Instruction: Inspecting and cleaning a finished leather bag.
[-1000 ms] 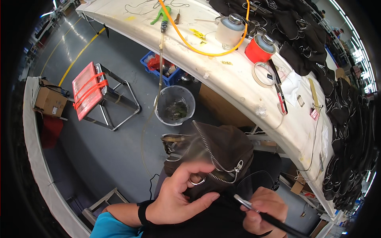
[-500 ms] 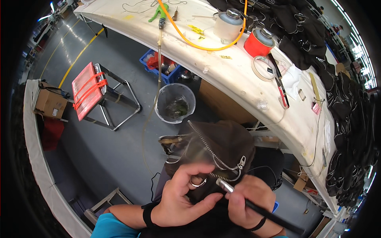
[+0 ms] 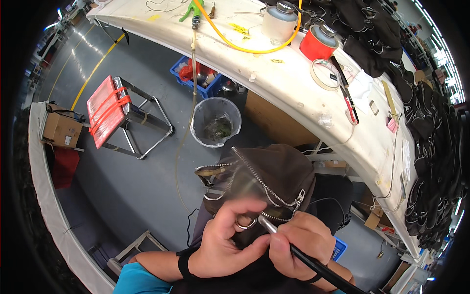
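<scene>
A dark brown bag (image 3: 284, 171) with silver-toothed zippers lies across my lap, its opening spread. My left hand (image 3: 223, 245) curves round the near side of the bag, with the forefinger bent over and the thumb stretched toward the right. A silver ring (image 3: 247, 224) shows by its curled fingers; whether it is worn or belongs to the bag is unclear. My right hand (image 3: 303, 242) grips a black-handled tool (image 3: 268, 224) with a silver metal end, which points at the bag beside the left thumb. A zipper pull (image 3: 300, 197) hangs above the right hand.
The white-covered table (image 3: 338, 147) curves along the right, bearing an adhesive tape roll (image 3: 313, 73), a red-wrapped jar (image 3: 319, 46), a clear jar (image 3: 279, 24) and a green air gun (image 3: 192, 11). Dark bags (image 3: 435, 147) pile behind. A grey bin (image 3: 215, 122) and stool (image 3: 105, 110) stand left.
My right hand has shifted slightly left, bringing the tool's metal end closer to the left hand's fingers. The left hand keeps its pose on the bag.
</scene>
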